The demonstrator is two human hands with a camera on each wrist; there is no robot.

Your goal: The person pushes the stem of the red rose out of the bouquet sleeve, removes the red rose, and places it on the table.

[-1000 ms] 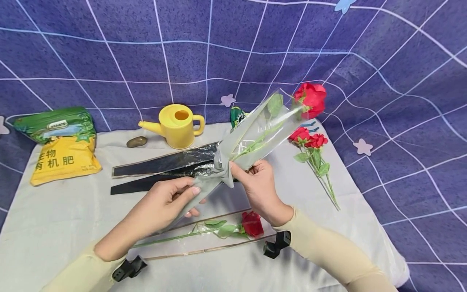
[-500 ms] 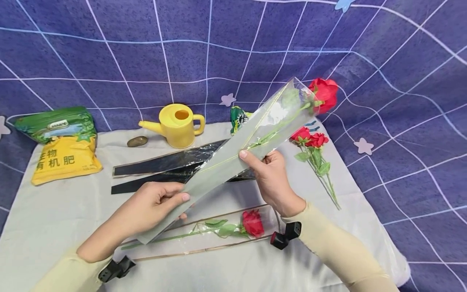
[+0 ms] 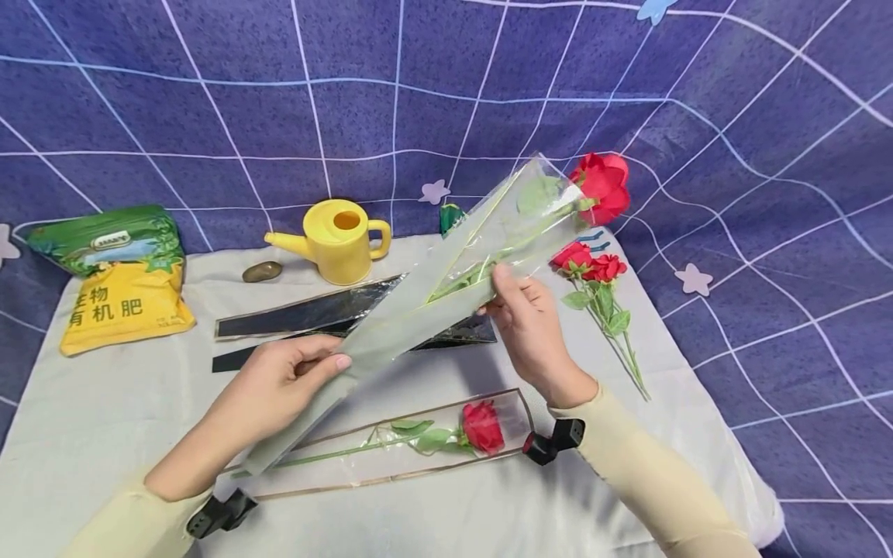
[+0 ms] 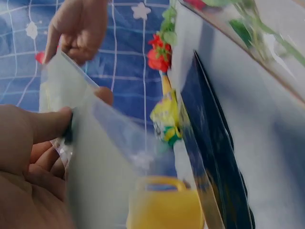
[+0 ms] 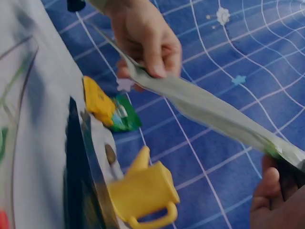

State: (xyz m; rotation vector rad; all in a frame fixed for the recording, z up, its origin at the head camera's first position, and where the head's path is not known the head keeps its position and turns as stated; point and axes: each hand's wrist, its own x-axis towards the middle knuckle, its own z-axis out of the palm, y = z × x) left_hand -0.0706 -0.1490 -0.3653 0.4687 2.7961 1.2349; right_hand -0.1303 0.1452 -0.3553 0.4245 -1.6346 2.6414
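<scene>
A long flower sleeve (image 3: 391,318), clear on its front and pale grey-white elsewhere, slants up across the head view. Inside it shows a green stem, and a red rose (image 3: 601,188) pokes out of its upper right end. My left hand (image 3: 289,380) pinches the sleeve's lower part between thumb and fingers. My right hand (image 3: 526,329) grips its right edge below the bloom, thumb on the front. In the left wrist view the sleeve (image 4: 102,167) stands close to the camera, held by my left thumb. The right wrist view has the sleeve (image 5: 209,109) stretched between both hands.
On the table lie a second sleeved rose (image 3: 483,428) in front, black sleeves (image 3: 314,306) behind, and two loose roses (image 3: 605,270) at right. A yellow watering can (image 3: 345,244), a stone (image 3: 262,271), a fertilizer bag (image 3: 118,283) and a small green packet (image 3: 450,218) stand at the back.
The sleeve was bunched and creased near the middle a second ago; now it lies straight and smooth. My left hand has slid down and left along it, and the right hand has shifted right.
</scene>
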